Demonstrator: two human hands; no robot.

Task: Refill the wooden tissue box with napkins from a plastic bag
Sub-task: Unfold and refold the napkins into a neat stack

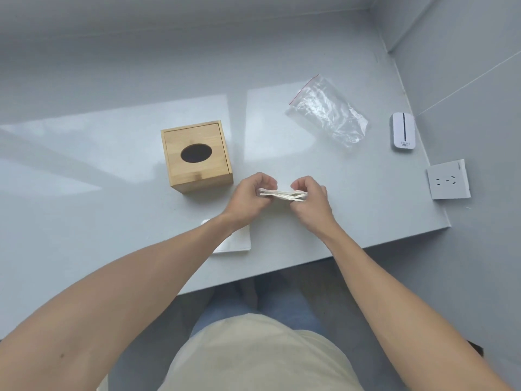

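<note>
White napkin stack (282, 195) is pinched at both ends, left hand (248, 199) and right hand (310, 203) fingers closed on it, just right of the wooden tissue box (197, 157) on the counter (112, 170). Box's oval hole looks dark, can't see inside. Another napkin (235, 239) sits half hidden under the left wrist, and the clear plastic bag (327, 111) lies further back.

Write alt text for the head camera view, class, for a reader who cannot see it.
Two bare hands, left and right, hold a small stack of white napkins between them above a grey table. A closed wooden tissue box stands to their left, an empty plastic bag lies beyond, and another napkin lies under the left wrist.
</note>
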